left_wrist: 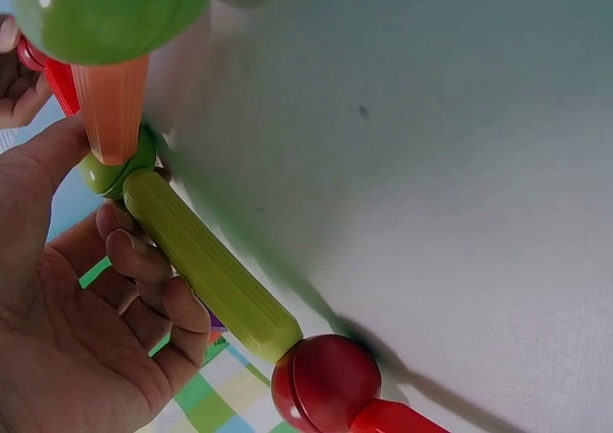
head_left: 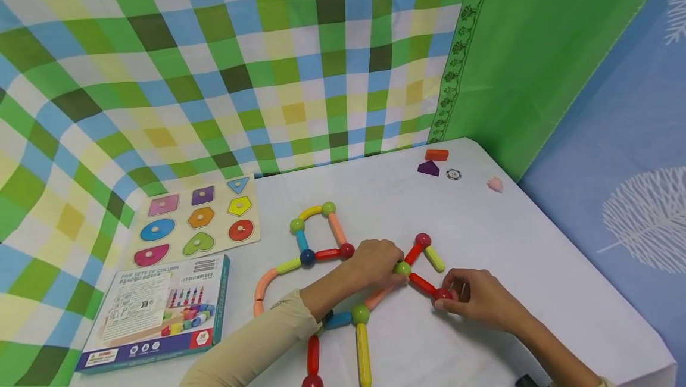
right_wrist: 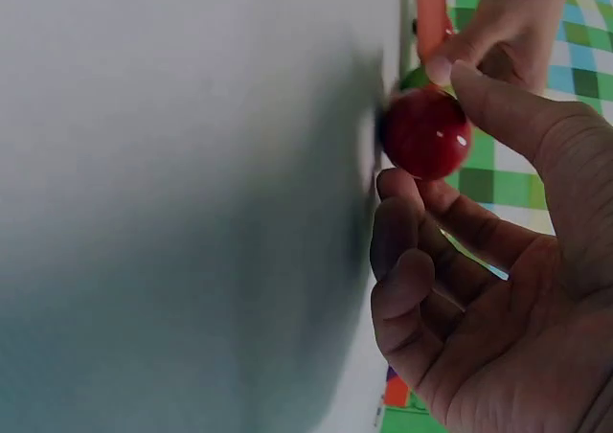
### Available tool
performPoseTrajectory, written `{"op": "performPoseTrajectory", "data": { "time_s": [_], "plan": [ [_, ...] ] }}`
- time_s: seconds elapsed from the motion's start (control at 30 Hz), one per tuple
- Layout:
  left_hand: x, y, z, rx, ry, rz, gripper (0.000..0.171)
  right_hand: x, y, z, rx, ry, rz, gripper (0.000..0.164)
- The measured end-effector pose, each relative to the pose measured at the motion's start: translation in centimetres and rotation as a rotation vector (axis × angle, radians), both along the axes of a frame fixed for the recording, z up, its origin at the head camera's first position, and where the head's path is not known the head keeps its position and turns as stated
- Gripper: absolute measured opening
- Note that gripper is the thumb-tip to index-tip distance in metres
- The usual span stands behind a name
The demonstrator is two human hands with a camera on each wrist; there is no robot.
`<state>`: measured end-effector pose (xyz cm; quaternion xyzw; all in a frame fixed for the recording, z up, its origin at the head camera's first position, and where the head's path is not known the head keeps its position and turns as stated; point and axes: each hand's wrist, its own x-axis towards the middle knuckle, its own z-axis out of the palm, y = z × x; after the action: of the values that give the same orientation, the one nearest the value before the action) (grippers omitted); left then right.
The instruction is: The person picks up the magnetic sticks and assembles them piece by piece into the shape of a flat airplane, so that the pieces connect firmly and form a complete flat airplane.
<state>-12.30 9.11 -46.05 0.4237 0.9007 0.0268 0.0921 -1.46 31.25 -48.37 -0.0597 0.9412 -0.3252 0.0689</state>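
On the white table lies a figure of magnetic rods and balls. My left hand [head_left: 375, 263] pinches a green ball [head_left: 402, 269] between thumb and fingers. From that ball run a red rod [head_left: 422, 283], a peach rod [head_left: 379, 297] and, in the left wrist view, a yellow-green rod [left_wrist: 211, 265] leading to a dark red ball [left_wrist: 330, 383]; the left hand hides this rod from the head view. At the red rod's other end my right hand [head_left: 486, 299] holds a red ball [right_wrist: 426, 134] with thumb and fingertips. Another red ball [head_left: 423, 240] joins two short rods beyond the hands.
To the left lie a shape puzzle board [head_left: 179, 206] and a beaded-toy box [head_left: 161, 309]. An orange block [head_left: 436, 155], a purple block [head_left: 428, 168], a round chip [head_left: 454, 174] and a small pink figure [head_left: 495, 184] sit at the far right. A checked cloth [head_left: 225, 65] hangs behind.
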Motion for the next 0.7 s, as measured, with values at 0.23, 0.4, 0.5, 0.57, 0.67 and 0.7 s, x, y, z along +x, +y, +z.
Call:
{"op": "performPoseTrajectory", "data": {
  "time_s": [0.23, 0.4, 0.5, 0.57, 0.67, 0.7],
  "plan": [
    [0.1, 0.0, -0.2, -0.010, -0.003, 0.007, 0.031, -0.1, -0.3, -0.2, 0.016, -0.021, -0.013, 0.036],
    [0.1, 0.0, -0.4, -0.013, -0.014, 0.010, 0.031, -0.4, 0.2, -0.3, 0.027, -0.014, -0.027, 0.035],
    [0.0, 0.1, -0.5, -0.014, -0.017, 0.008, 0.030, -0.6, 0.5, -0.5, 0.027, -0.003, -0.023, 0.035],
    [-0.1, 0.1, -0.5, -0.014, -0.020, 0.009, 0.031, -0.7, 0.8, -0.5, 0.017, 0.008, -0.008, 0.033],
    [-0.2, 0.2, -0.4, -0.013, -0.020, 0.009, 0.031, -0.9, 1.1, -0.4, -0.002, 0.019, 0.004, 0.032],
    [-0.2, 0.2, -0.3, -0.013, -0.022, 0.011, 0.031, -1.0, 1.1, -0.4, -0.008, 0.023, 0.010, 0.032]
  ]
}}
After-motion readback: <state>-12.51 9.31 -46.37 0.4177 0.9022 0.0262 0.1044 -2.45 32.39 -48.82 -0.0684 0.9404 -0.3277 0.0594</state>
